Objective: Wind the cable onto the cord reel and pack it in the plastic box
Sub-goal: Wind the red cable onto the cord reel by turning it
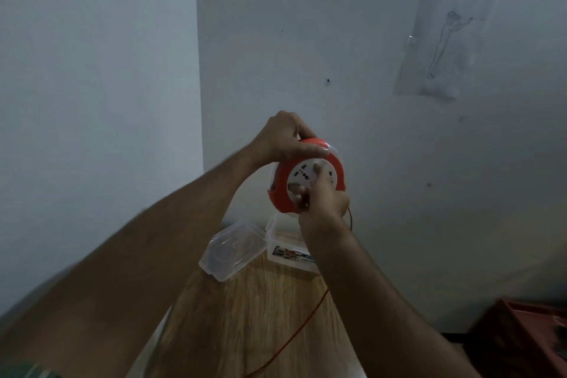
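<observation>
The clear plastic box sits on the wooden table against the wall, its open top partly hidden behind the right forearm; a printed label shows on its near side, and what lies inside cannot be told. Its clear lid lies flat on the table just beside it, to the left — off the box.

Above both, the red and white cord reel is held up in the air in front of the wall, its white socket face turned toward the camera. The left hand grips the reel's top edge, thumb laid along the red rim and fingers curled over the far side. The right hand is at the lower part of the white face, its fingers curled and blurred, pinching something there — just what cannot be told.

The thin red cable hangs from the reel by the right wrist, runs behind the forearm and trails across the table toward the near edge.
</observation>
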